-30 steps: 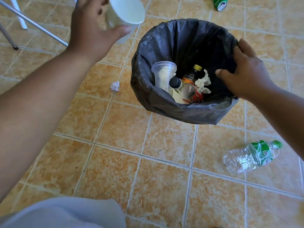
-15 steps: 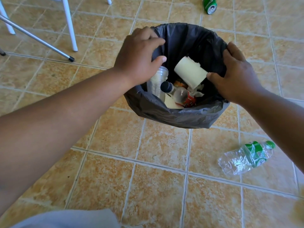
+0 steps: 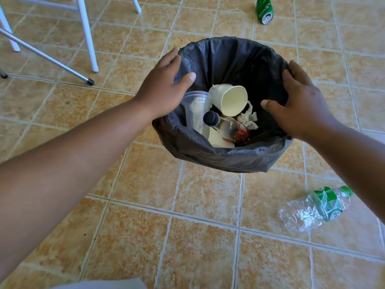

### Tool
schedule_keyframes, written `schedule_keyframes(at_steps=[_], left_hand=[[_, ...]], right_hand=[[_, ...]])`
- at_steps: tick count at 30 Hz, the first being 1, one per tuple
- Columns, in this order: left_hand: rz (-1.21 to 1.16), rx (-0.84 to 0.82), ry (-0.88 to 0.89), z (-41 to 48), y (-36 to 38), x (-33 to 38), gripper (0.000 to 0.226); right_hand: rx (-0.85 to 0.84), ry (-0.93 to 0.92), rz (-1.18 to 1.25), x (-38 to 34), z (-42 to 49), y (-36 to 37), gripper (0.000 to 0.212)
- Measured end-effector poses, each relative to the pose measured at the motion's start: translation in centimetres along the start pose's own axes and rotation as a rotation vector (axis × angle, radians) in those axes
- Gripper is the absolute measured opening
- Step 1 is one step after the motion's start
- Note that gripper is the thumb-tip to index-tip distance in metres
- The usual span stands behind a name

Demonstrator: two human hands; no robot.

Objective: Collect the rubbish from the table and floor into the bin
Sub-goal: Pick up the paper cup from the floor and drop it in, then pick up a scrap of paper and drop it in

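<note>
The bin (image 3: 218,157), lined with a black bag, stands on the tiled floor. My left hand (image 3: 164,88) grips its left rim, thumb inside and fingers outside. My right hand (image 3: 300,105) grips the right rim the same way. Inside lie a white paper cup (image 3: 231,99) on its side, a clear plastic cup (image 3: 196,109), a bottle with a dark cap and red label (image 3: 229,128) and a crumpled tissue (image 3: 249,119). On the floor, a crushed clear bottle with a green label (image 3: 316,207) lies to the bin's near right. A green can (image 3: 264,10) lies beyond the bin.
White furniture legs (image 3: 87,36) and a slanted metal leg with a black foot (image 3: 48,57) stand at the upper left. Orange tiled floor (image 3: 187,236) spreads all around the bin. A pale cloth edge (image 3: 108,284) shows at the bottom.
My left hand brought the white paper cup over the bin and let it go; the cup now lies inside. That hand then moved onto the left rim. The right hand stayed on the right rim.
</note>
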State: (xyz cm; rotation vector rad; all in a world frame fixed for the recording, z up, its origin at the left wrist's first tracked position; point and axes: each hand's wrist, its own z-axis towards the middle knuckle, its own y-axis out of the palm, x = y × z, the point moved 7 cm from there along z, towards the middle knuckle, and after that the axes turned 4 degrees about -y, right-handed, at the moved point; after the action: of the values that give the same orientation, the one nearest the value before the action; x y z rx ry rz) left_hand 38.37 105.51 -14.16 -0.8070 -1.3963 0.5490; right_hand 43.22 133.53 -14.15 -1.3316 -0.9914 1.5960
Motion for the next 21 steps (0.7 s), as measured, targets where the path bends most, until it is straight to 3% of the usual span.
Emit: schedule_keyframes(at_steps=[5,8,11,16,18,21], left_hand=[[-0.354,0.179,-0.039,1.0,-2.4,-2.2,0.038],[-0.475,0.223,-0.224,1.9,-2.3,-7.3,0.052],[-0.102,0.151,-0.371,2.9,-1.2,-13.6,0.044],[0.475,-0.355,-0.461,1.3,3.6,-22.6,0.060],[0.571,-0.499,-0.446,0.5,5.2,-24.0,0.070],[0.631,-0.575,-0.416,0.3,6.0,-24.5,0.069]], right_hand=[[-0.008,-0.014,-0.003,0.3,0.2,-0.4,0.083],[-0.002,-0.007,-0.014,0.5,0.2,-0.3,0.083],[0.020,0.000,0.011,0.4,0.1,0.0,0.088],[0.052,0.011,0.040,0.8,0.0,0.2,0.092],[0.061,0.006,0.046,0.8,0.0,0.3,0.091],[0.065,0.001,0.043,0.8,0.0,0.3,0.088]])
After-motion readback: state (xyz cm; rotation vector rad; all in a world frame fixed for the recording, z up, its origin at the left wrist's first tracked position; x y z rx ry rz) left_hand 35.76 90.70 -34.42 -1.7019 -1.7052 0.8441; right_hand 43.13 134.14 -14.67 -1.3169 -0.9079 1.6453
